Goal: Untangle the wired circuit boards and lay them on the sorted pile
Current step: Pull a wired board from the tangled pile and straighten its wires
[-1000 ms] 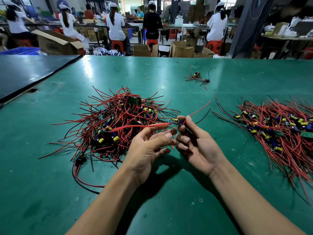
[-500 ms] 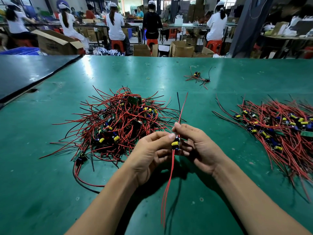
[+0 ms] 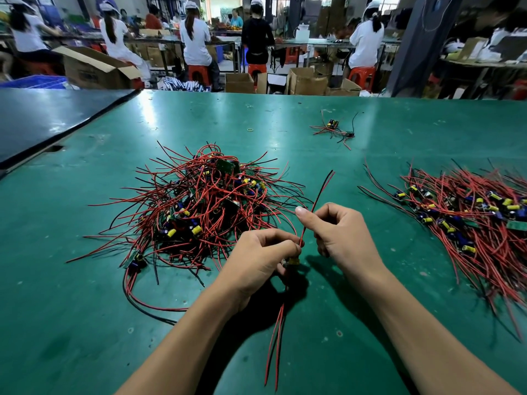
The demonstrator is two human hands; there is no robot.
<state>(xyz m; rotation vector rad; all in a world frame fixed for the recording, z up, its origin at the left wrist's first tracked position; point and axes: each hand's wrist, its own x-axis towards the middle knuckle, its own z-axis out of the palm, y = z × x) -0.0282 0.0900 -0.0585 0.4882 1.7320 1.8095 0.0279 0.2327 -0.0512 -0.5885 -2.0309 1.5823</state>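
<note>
Past the far edge of the desk (image 3: 85,309), up at twelve o'clock, cardboard boxes (image 3: 239,82) stand open on the floor. What they hold cannot be made out from here. The same goes for the big carton (image 3: 94,68) with its flaps out at ten o'clock and the blue crate (image 3: 37,82) next to it.

Down at the near middle of the desk, the left hand (image 3: 256,260) has its fingers (image 3: 273,240) curled tight round a small circuit board (image 3: 293,261). Only a yellow part of the board peeks out at the fingertips. A red and black tail (image 3: 276,337) hangs from under that hand toward six o'clock.

Just beside it, the right hand (image 3: 339,232) pinches the board's other wires (image 3: 319,192) between thumb and curled fingers. These run up and away toward one o'clock, clear of everything else.

The tangled heap (image 3: 205,206) of red and black leads and boards lies at eleven o'clock from the hands, with its nearest strands close to the left knuckles. The sorted pile (image 3: 470,212) lies well apart at three o'clock, its leads combed roughly one way. A lone stray board (image 3: 332,128) sits far off at one o'clock.
</note>
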